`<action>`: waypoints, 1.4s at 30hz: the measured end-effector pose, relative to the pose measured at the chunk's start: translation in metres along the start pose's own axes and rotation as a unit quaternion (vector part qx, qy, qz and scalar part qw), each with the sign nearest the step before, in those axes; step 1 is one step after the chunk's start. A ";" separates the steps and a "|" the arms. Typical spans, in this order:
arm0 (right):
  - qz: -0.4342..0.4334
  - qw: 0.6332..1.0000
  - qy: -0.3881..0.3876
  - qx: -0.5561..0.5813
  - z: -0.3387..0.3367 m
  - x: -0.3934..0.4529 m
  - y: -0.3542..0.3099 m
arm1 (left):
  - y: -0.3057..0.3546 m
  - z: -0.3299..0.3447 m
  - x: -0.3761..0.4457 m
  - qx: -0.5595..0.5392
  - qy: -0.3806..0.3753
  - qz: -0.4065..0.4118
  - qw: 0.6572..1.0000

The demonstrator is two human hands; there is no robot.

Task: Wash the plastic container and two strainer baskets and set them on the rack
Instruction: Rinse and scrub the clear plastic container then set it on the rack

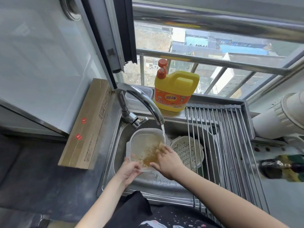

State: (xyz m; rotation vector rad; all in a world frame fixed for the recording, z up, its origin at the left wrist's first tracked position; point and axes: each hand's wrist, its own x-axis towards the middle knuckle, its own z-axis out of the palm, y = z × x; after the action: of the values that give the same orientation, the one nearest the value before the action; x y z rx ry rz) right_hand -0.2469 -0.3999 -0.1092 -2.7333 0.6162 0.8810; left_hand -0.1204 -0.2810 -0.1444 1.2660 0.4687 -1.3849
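Observation:
A clear plastic container (pixel 141 142) is tilted over the steel sink (pixel 113 155), with brownish water pooled in its lower part. My left hand (pixel 130 170) grips its near rim. My right hand (pixel 167 159) reaches inside it and presses a small yellowish sponge (pixel 160 146) against the inner wall. Water from the faucet (pixel 144 100) runs into the container. A white strainer basket (pixel 185 151) lies in the sink to the right, partly under the roll-up rack (pixel 230 145). I see only one strainer basket.
A yellow detergent jug (pixel 174 91) with an orange pump stands on the sill behind the sink. A clear lidded box (pixel 139 94) sits left of it. A long cardboard box (pixel 89 124) leans along the left counter. A white pipe (pixel 279 119) and dark blurred items lie right.

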 end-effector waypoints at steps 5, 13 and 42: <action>-0.063 0.992 -0.097 0.044 0.005 -0.005 -0.014 | -0.002 0.001 -0.005 0.019 -0.027 -0.005 0.999; -0.118 0.988 -0.089 0.053 0.003 -0.005 -0.007 | -0.004 0.000 -0.006 0.019 -0.087 -0.018 0.996; -0.060 0.997 0.004 -0.056 -0.021 0.026 0.012 | 0.001 0.003 -0.025 0.040 -0.106 -0.140 0.984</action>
State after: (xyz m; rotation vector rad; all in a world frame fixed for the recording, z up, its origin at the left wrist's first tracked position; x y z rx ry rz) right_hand -0.2231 -0.4258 -0.1085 -2.8394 0.4092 0.9032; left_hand -0.1261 -0.2724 -0.1215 1.1295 0.4587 -1.7710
